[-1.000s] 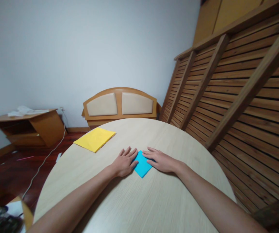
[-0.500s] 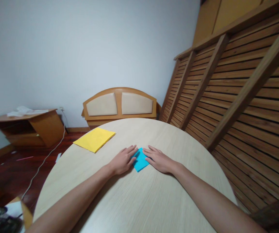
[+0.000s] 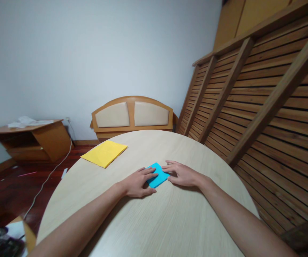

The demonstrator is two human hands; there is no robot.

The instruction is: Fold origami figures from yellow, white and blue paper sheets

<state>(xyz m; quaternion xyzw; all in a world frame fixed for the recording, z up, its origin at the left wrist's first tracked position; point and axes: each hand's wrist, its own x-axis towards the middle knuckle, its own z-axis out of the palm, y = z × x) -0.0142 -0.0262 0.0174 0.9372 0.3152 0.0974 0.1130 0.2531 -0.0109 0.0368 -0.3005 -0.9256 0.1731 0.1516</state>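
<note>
A small folded sheet of blue paper (image 3: 157,177) lies flat on the pale round table (image 3: 154,221). My left hand (image 3: 139,182) rests on its left part, fingers stretched over the paper and the thumb apart on the tabletop. At the paper's right edge is my right hand (image 3: 184,174), with fingers extended and the thumb touching or close to the right corner. Whether any edge is pinched there cannot be made out. Farther off to the left, a stack of yellow paper (image 3: 105,153) sits near the table's rim.
Behind the table stands a wooden headboard (image 3: 132,117) with cream panels. A slatted wooden frame (image 3: 250,117) leans along the right side. On the left are a low cabinet (image 3: 44,144), a white cable (image 3: 50,175) on the floor, and a cardboard box (image 3: 28,235).
My left fingers have slid farther onto the blue paper, and the thumb has come off it toward me. My right hand has shifted slightly right; more of the paper's right side shows.
</note>
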